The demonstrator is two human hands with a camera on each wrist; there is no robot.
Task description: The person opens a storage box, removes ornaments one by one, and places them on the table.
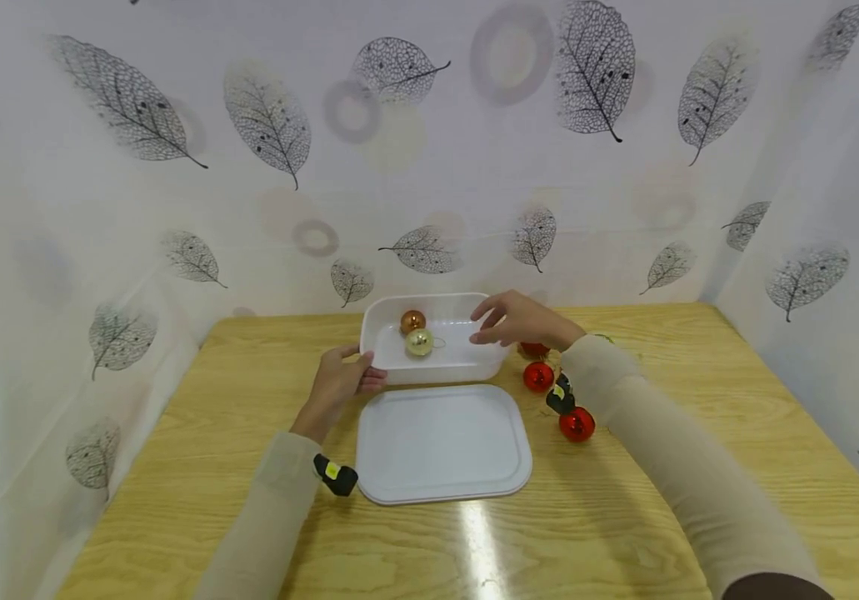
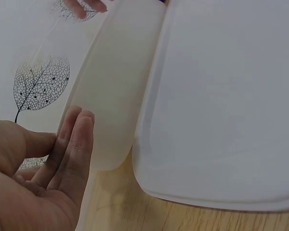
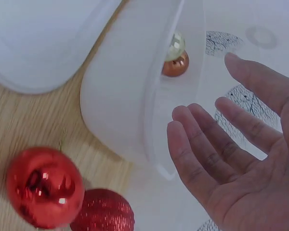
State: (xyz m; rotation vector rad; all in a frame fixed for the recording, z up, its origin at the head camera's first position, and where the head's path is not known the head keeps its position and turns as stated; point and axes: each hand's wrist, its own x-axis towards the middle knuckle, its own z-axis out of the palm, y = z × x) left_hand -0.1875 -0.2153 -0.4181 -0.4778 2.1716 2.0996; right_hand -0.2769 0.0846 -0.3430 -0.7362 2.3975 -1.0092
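Fingers of both hands straight, flanking smooth white plastic tub holding glossy baubles.

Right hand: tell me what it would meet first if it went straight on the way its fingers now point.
The right hand hangs open over the white tub, fingers aimed left across it. Probably the gold bauble first, though depth is unclear.

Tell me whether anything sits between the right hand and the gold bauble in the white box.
Nothing visible does. The right hand hovers open over the white box, whose top is uncovered; the gold bauble lies beside an orange bauble. The lid lies apart on the table.
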